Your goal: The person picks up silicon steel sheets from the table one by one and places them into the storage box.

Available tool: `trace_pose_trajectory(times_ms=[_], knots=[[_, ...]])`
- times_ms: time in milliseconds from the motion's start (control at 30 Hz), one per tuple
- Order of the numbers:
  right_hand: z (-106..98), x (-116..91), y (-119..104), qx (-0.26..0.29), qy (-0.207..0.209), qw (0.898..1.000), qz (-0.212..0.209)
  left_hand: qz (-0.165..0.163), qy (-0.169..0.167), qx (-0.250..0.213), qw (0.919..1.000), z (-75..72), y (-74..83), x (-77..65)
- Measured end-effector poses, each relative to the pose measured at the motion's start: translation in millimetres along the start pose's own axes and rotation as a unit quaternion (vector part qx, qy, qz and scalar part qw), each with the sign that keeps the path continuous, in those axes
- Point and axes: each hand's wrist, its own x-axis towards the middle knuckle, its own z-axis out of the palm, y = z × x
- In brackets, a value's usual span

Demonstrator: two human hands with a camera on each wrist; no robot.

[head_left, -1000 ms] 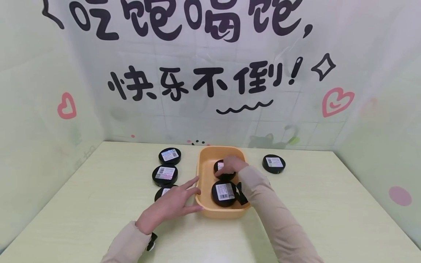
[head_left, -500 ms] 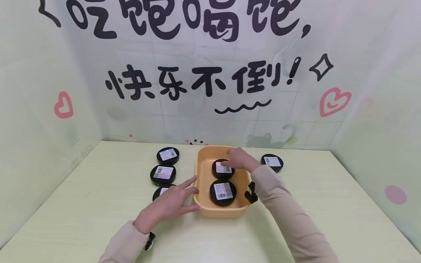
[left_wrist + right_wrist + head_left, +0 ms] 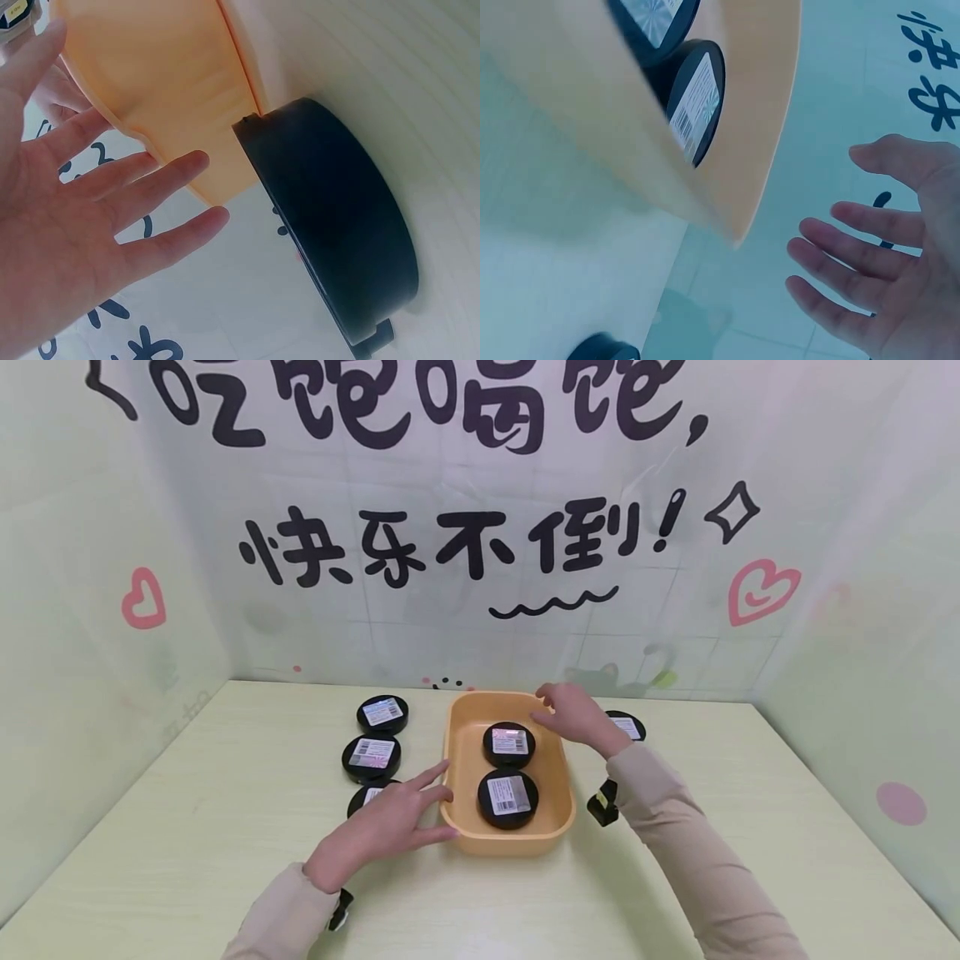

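Note:
An orange bin stands on the table with two round black containers in it, the rear one and the front one, each with a white label on top. My left hand is at the bin's left side with fingers spread, its thumb and fingertips at the rim. Over the bin's back right corner, my right hand holds nothing; its fingers are loosely extended in the right wrist view. That hand partly covers a round black container right of the bin.
Three more labelled round black containers lie left of the bin: a back one, a middle one and a front one, partly behind my left hand. A printed cloth wall rises at the table's back edge.
My right hand let go of the rear container in the bin, lifted away and moved right to the bin's back right corner. The left hand stayed at the left rim.

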Motion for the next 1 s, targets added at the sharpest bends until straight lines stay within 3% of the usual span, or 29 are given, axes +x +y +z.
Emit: trace_pose_trajectory(times_ms=[500,1000], knots=[[-0.1,-14.0,40.4,0.041,0.084,0.996,-0.001,-0.014,-0.009,-0.003,0.9999,1.5,-0.4,-0.3],[13.7,-22.6,77.4,0.006,0.083,0.996,0.026,-0.012,-0.010,-0.005,0.9999,1.7,-0.9,-0.8]])
